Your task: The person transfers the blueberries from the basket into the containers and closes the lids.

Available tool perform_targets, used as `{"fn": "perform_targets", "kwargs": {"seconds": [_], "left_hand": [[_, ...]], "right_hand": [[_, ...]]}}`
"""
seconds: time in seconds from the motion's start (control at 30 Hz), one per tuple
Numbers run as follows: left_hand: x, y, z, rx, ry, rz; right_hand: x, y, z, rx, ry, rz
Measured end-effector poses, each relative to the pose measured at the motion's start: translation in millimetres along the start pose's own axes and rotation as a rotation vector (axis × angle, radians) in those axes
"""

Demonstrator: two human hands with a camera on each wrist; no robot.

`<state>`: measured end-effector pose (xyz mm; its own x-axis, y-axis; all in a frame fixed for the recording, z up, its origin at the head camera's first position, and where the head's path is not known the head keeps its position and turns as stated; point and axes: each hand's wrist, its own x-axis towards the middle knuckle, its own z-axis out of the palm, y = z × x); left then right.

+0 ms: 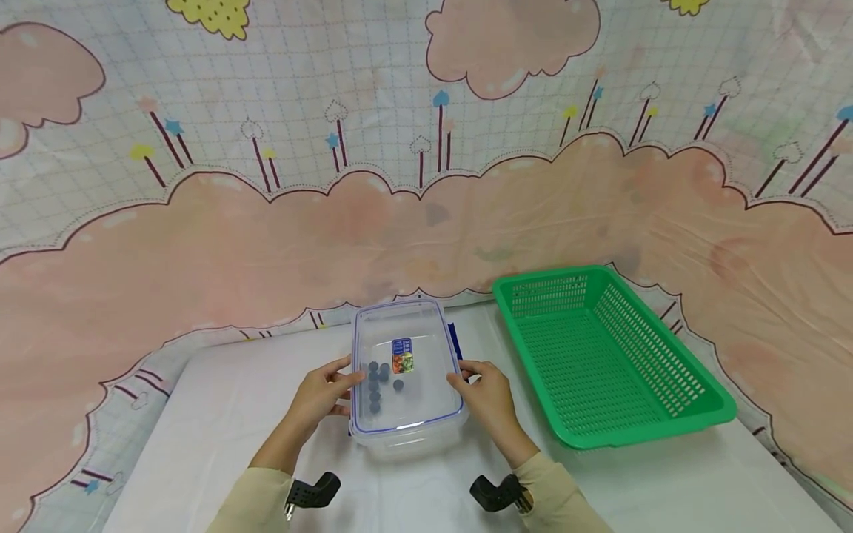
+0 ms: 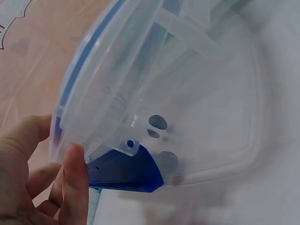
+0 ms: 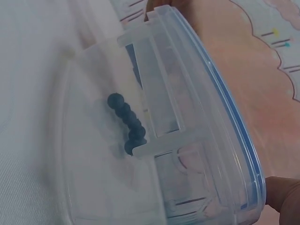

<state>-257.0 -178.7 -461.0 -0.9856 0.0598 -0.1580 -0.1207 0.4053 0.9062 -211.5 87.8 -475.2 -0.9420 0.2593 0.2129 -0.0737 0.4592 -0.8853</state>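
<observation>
A clear plastic food container [image 1: 406, 422] with a blue-lined lid [image 1: 426, 333] lies on the white table. Through its walls show several blueberries [image 1: 375, 386], mostly gathered on the left side. My left hand [image 1: 320, 392] grips the lid's left edge, thumb on top and fingers at the side. In the left wrist view, that hand's fingers [image 2: 75, 178] are beside a blue side clip [image 2: 124, 171], which hangs outward. On the opposite edge my right hand [image 1: 486, 392] pinches the lid, thumb on top. Another blue clip [image 1: 455, 342] sticks out there. The right fingertips are partly hidden.
A green slotted plastic basket [image 1: 533, 370] stands to the right of the container, its near-left rim close to my right hand. Behind the table [image 1: 253, 392] hangs a printed cloth [image 1: 400, 237] with clouds, which also runs along both sides.
</observation>
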Motion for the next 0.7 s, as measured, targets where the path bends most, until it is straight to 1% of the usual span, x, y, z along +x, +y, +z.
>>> {"fn": "perform_targets", "kwargs": {"seconds": [0.2,0.3,0.5,0.7], "left_hand": [[-1.3,-1.8,2.4,0.01,0.011,-0.012],[-1.0,-0.7,3.1,0.015,0.012,-0.014],[-0.6,2.1,4.5,0.054,0.018,-0.02],[-3.2,3.2,5.6,0.079,0.014,-0.034]], "right_hand": [[0.4,3.1,-0.1,0.01,-0.003,-0.009],[0.4,3.5,-1.3,0.024,-0.011,0.01],[-0.9,6.8,-2.3,0.039,-0.038,0.041],[-2.7,9.1,-1.4,0.069,-0.041,0.014]]}}
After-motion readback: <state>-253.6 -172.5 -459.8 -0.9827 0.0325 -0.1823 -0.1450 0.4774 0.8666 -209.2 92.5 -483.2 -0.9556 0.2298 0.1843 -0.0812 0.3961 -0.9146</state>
